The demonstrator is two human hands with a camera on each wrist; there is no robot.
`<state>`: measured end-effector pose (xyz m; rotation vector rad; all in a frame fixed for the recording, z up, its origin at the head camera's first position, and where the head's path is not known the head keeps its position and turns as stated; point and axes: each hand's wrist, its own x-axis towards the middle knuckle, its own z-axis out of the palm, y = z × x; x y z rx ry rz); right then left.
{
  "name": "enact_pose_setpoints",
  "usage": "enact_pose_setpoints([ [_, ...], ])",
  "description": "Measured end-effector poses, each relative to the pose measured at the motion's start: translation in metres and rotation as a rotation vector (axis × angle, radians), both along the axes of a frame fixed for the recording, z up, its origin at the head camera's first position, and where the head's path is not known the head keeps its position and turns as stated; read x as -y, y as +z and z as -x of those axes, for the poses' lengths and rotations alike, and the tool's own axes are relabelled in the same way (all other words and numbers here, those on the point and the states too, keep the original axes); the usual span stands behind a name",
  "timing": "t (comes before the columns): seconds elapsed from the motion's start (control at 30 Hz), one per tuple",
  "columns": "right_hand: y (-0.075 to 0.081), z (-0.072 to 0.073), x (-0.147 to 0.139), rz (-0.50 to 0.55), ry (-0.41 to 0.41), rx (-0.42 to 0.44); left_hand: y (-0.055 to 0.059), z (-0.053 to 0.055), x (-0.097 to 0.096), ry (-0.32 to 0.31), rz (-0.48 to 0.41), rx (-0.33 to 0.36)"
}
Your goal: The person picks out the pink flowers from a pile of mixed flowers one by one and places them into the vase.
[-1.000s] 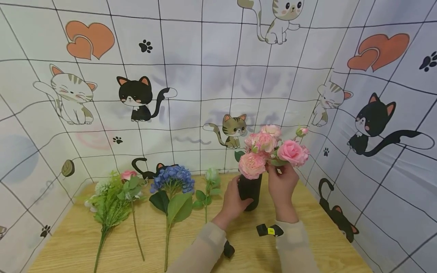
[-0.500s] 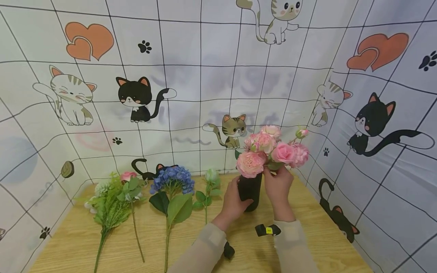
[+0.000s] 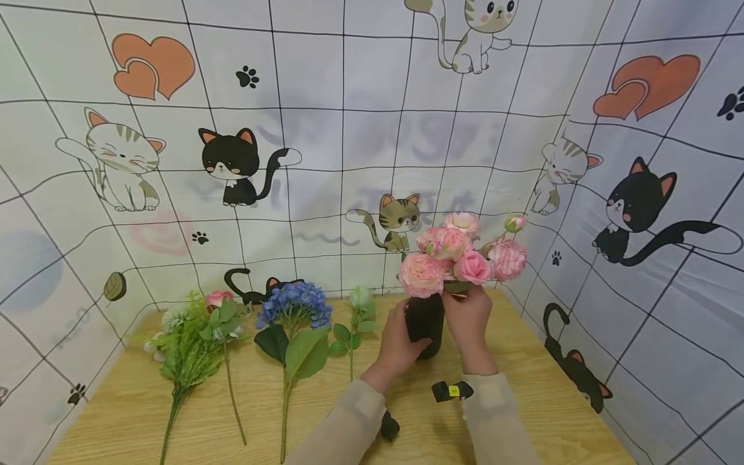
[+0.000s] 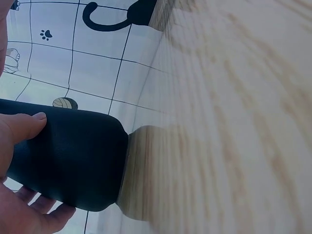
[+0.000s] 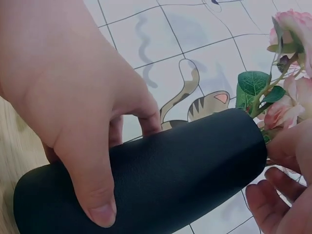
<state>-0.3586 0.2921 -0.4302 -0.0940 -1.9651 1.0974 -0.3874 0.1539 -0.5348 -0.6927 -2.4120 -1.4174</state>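
Note:
A black vase stands on the wooden table. My left hand grips its side, thumb and fingers on opposite sides of the vase in the left wrist view. At the mouth, my right hand pinches the stem of a pink rose, fingertips right at the rim. Around that rose, light pink peonies spread above the vase. In the right wrist view, green leaves poke out by the mouth, beside the curled fingers of my right hand. The stem ends inside the vase are hidden.
Left on the table lie a green-and-white spray, a single pink rose, a blue hydrangea and a white-green rose. Black straps hang at both wrists. A cat-print cloth covers the walls behind.
My right hand has moved left and slightly down toward the vase's mouth, bringing the pink rose left and nearer the peonies. My left hand keeps its grip on the vase.

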Motion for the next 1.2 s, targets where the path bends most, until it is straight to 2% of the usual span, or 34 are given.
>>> enact_pose_setpoints([
  [0.3,-0.004,0.003,-0.008,0.010,0.035,0.013,0.000,-0.001,0.000,-0.010,-0.003,-0.013],
  [0.5,-0.003,0.002,-0.012,0.005,0.037,0.057,0.001,-0.002,0.000,-0.004,-0.002,0.009],
  [0.77,-0.002,0.001,-0.018,-0.052,0.030,0.065,-0.001,-0.001,0.000,-0.006,-0.009,0.010],
  [1.03,-0.003,0.003,-0.026,-0.034,0.031,0.083,-0.002,-0.001,-0.001,0.002,-0.010,0.010],
  [1.2,-0.003,0.002,-0.030,-0.003,0.090,0.125,0.001,-0.002,-0.002,0.002,-0.011,0.006],
])
